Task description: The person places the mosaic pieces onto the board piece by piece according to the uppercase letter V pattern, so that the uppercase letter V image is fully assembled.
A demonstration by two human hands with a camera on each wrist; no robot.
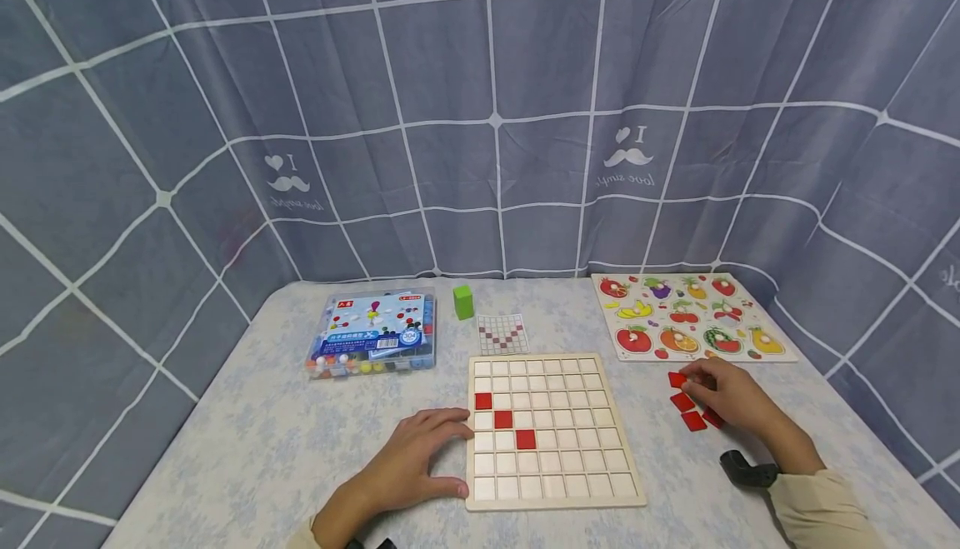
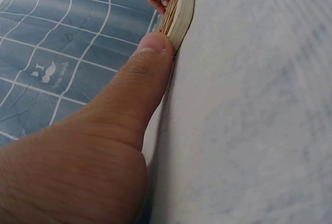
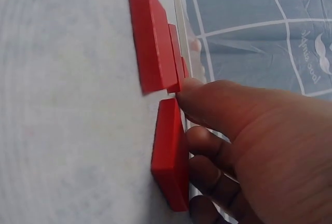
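Note:
A square wooden grid board [image 1: 555, 486] lies on the table, with three red square tiles [image 1: 503, 420] set in its cells along a diagonal. My left hand [image 1: 420, 461] rests by the board's left edge, fingers relaxed; in the left wrist view the thumb [image 2: 148, 53] presses the board's corner. To the right of the board, my right hand [image 1: 727, 395] reaches down over several loose red tiles [image 1: 693, 421]. Its thumb and fingers are curled at the farthest red tile [image 1: 676, 379], pinching its edge. In the right wrist view a nearer red tile [image 3: 168, 156] stands below the thumb.
Behind the board lies a small pattern card [image 1: 502, 334] with a printed grid. A green block [image 1: 463, 302] stands beside it. A clear case of coloured pieces [image 1: 372, 334] is at back left, a fruit puzzle board [image 1: 652, 332] at back right. A tiled-print curtain [image 1: 540, 157] hangs behind.

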